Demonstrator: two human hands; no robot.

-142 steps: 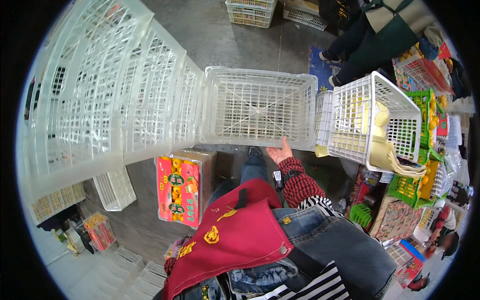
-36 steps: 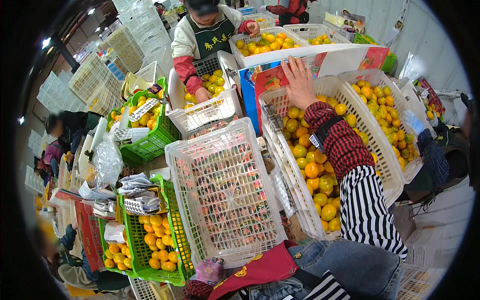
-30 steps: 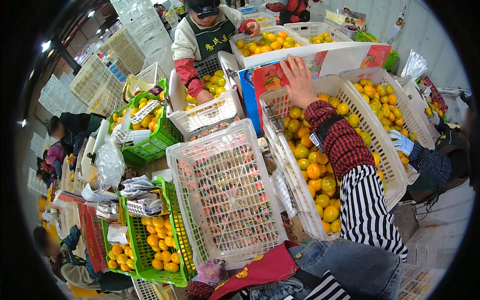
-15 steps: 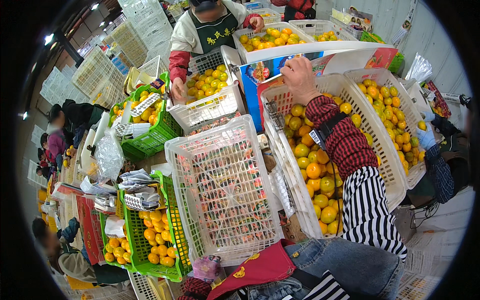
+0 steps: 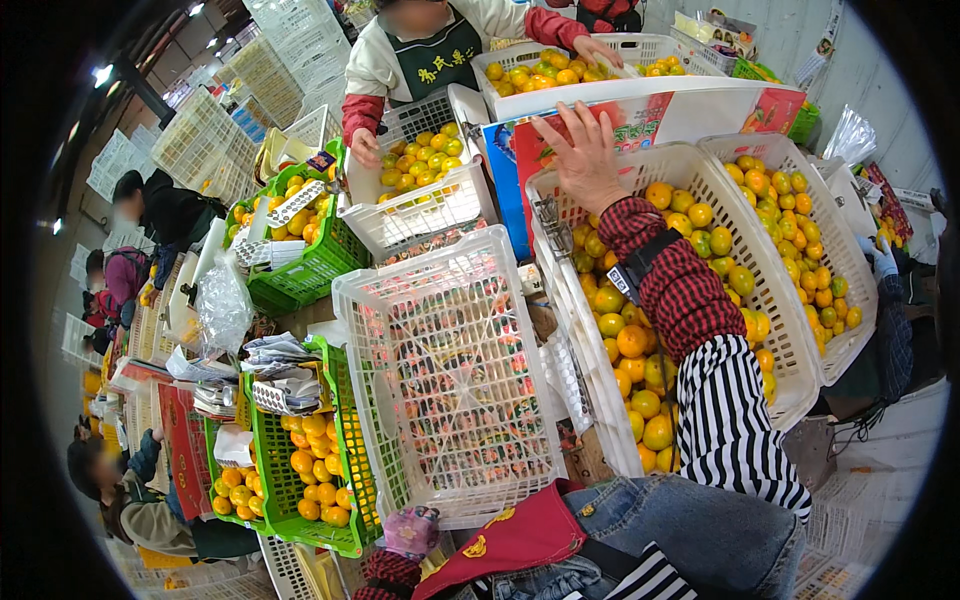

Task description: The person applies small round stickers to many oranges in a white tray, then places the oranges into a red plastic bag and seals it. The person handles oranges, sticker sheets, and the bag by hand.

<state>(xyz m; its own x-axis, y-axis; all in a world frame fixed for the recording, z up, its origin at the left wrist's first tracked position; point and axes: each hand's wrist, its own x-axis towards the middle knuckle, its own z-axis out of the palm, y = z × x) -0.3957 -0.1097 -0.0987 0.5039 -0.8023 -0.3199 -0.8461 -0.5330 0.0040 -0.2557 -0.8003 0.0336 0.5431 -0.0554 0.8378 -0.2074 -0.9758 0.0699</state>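
My right hand (image 5: 585, 160) is bare with its fingers spread. It reaches over the far end of a white crate of oranges (image 5: 632, 340), its fingertips against a red printed cardboard sheet (image 5: 535, 150). Nothing is visibly held in it. At the near left corner of an empty white plastic crate (image 5: 545, 400) is my left hand (image 5: 411, 532), in a pink patterned glove. Its fingers look curled at the crate's rim. Printed sheets of red and green show through this crate's slotted base. My right forearm hides part of the oranges.
A person across from me has one hand (image 5: 365, 148) at a white crate of oranges and another (image 5: 598, 50) over a further crate. Green crates (image 5: 345, 455) with oranges and paper bundles stand left. Another full crate (image 5: 845, 240) is right, beside another person's gloved hand (image 5: 882, 257).
My right hand has shifted slightly left and its fingers have spread from a bent pose. My left hand stays at the crate corner. The person opposite has moved a hand rightward over the far crate.
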